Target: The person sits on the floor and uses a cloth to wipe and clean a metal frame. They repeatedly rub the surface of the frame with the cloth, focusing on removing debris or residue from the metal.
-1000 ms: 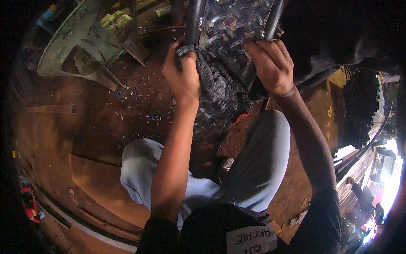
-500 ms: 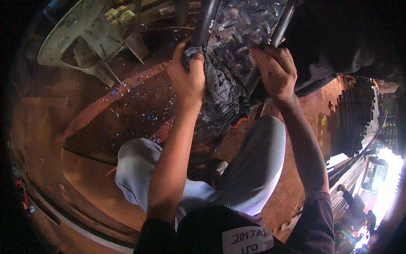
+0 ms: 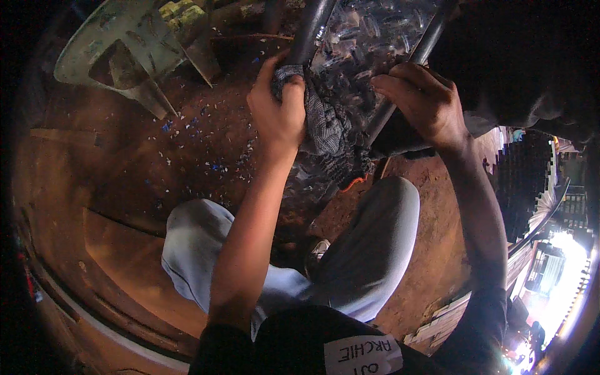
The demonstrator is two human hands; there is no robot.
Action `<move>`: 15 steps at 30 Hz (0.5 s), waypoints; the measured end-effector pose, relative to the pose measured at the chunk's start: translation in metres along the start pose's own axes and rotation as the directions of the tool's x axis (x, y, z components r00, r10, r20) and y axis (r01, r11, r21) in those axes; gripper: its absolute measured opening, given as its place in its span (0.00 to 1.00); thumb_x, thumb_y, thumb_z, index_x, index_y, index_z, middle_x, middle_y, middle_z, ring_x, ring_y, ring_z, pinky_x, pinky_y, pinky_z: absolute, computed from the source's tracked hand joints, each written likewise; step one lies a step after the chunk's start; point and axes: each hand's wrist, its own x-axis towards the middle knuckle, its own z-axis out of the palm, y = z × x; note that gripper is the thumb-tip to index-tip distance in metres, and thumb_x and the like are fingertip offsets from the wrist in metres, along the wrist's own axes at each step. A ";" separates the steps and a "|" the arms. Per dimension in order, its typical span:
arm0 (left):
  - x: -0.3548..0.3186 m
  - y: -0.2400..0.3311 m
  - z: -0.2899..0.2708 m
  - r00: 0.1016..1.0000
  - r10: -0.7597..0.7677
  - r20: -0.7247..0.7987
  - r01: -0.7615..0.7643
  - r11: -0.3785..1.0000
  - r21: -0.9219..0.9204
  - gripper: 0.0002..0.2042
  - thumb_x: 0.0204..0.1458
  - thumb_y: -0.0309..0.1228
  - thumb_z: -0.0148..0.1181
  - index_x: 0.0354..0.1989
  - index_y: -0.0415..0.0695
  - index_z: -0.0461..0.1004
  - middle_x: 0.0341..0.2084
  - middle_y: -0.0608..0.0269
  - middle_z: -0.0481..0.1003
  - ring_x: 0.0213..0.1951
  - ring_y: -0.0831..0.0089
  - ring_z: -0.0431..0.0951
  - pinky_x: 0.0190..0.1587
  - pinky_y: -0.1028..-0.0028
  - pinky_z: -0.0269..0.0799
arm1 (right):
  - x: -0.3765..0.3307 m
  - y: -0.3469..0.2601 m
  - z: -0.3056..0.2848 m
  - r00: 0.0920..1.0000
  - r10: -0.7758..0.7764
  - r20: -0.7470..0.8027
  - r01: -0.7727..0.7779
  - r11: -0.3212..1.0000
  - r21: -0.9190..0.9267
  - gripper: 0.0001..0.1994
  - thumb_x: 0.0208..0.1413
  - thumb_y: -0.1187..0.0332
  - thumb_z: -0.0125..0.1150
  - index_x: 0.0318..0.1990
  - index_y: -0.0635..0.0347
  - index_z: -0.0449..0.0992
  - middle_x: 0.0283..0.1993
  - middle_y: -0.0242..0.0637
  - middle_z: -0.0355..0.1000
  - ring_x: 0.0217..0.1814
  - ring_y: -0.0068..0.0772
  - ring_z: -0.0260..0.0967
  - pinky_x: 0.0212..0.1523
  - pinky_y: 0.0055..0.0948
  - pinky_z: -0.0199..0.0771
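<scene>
My left hand (image 3: 279, 109) is closed round a dark round bar (image 3: 314, 30), with a grey knitted cloth (image 3: 330, 134) bunched between its fingers and hanging toward my knees. The cloth has an orange edge at its lower end. My right hand (image 3: 428, 100) is at a second, parallel bar (image 3: 431, 40), its fingertips pinched together in front of it. Whatever the pinch holds, if anything, is too small to make out. Between and behind the bars lies a mass of shiny, see-through pieces (image 3: 356, 47).
A pale green plastic stool (image 3: 119, 56) lies tipped at the upper left. Blue and white scraps (image 3: 215, 167) litter the brown floor. A cardboard sheet (image 3: 137, 269) lies left of my knees. Dark fabric (image 3: 519, 81) fills the upper right. A bright glare (image 3: 565, 262) shines at the far right.
My right hand has shifted right, and more of the second bar shows below it. The left hand keeps its hold on the cloth and bar. The view has tilted slightly.
</scene>
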 end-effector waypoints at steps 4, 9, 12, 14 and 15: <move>0.000 0.000 0.000 1.000 -0.014 0.006 0.013 1.000 0.020 0.18 0.42 0.28 0.51 0.43 0.36 0.74 0.24 0.54 0.74 0.28 0.71 0.74 0.35 0.71 0.70 | 0.004 0.004 -0.001 0.986 -0.167 -0.011 0.164 0.977 -0.134 0.15 0.38 0.74 0.66 0.39 0.56 0.78 0.35 0.34 0.72 0.37 0.33 0.74 0.33 0.30 0.78; 0.001 -0.001 0.000 0.999 -0.033 -0.011 0.033 0.998 0.047 0.18 0.42 0.29 0.52 0.43 0.35 0.74 0.23 0.55 0.74 0.27 0.71 0.73 0.34 0.71 0.69 | 0.009 0.007 0.004 0.966 -0.258 0.006 0.253 0.941 -0.223 0.15 0.38 0.73 0.65 0.39 0.57 0.78 0.38 0.35 0.71 0.37 0.34 0.74 0.34 0.30 0.78; 0.001 -0.001 0.000 0.999 -0.039 -0.004 0.039 0.999 0.022 0.18 0.43 0.29 0.52 0.43 0.35 0.74 0.23 0.56 0.74 0.26 0.73 0.72 0.33 0.72 0.69 | 0.014 0.005 0.008 0.966 -0.258 0.003 0.246 0.920 -0.304 0.15 0.40 0.69 0.60 0.41 0.55 0.76 0.44 0.31 0.70 0.45 0.28 0.72 0.35 0.27 0.79; 0.000 0.000 -0.001 0.999 -0.053 0.008 0.052 0.998 0.035 0.18 0.43 0.29 0.51 0.43 0.35 0.74 0.23 0.57 0.74 0.26 0.74 0.71 0.32 0.72 0.69 | 0.014 0.001 0.009 0.980 -0.193 0.049 0.198 0.926 -0.322 0.13 0.42 0.68 0.60 0.39 0.55 0.75 0.43 0.30 0.69 0.45 0.28 0.72 0.35 0.27 0.79; 0.000 0.000 -0.001 0.999 -0.049 0.009 0.049 0.998 0.035 0.17 0.43 0.29 0.51 0.43 0.35 0.74 0.22 0.57 0.74 0.26 0.74 0.71 0.32 0.73 0.69 | 0.014 0.000 0.009 0.985 -0.159 0.072 0.173 0.931 -0.321 0.12 0.43 0.68 0.59 0.39 0.55 0.75 0.43 0.30 0.68 0.44 0.29 0.72 0.35 0.27 0.79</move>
